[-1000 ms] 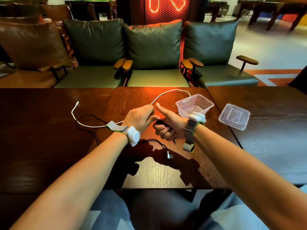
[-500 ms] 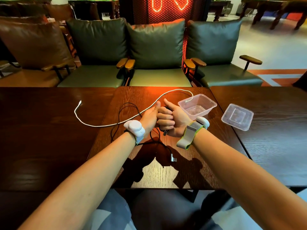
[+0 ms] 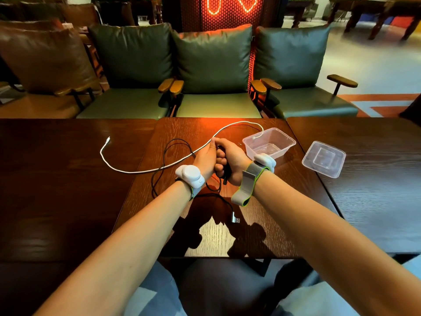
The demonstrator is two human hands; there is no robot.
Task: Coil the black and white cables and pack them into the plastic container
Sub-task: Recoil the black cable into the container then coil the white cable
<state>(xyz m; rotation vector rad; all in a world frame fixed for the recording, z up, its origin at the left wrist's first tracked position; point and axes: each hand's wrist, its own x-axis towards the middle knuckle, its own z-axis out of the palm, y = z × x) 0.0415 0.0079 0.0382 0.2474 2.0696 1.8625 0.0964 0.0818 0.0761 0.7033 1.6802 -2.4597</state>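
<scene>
My right hand (image 3: pixel 232 160) is fisted around a bunch of the black cable (image 3: pixel 168 151), whose loop trails left over the table and whose plug end (image 3: pixel 235 218) lies near me. Pressed against that fist, my left hand (image 3: pixel 206 159) grips the same black cable; its fingers are hidden behind the hand. The white cable (image 3: pixel 127 171) lies stretched across the table, passing behind my hands, with one end resting in the clear plastic container (image 3: pixel 286 142) to the right.
The container's clear lid (image 3: pixel 324 159) lies upside down further right. The dark wooden tables (image 3: pixel 68 201) meet at seams left and right of my hands. Green cushioned armchairs (image 3: pixel 214 65) stand behind the far edge.
Both hands have moved away from me and closer together. The black cable's loop has been drawn in and now shows to the left of my left hand.
</scene>
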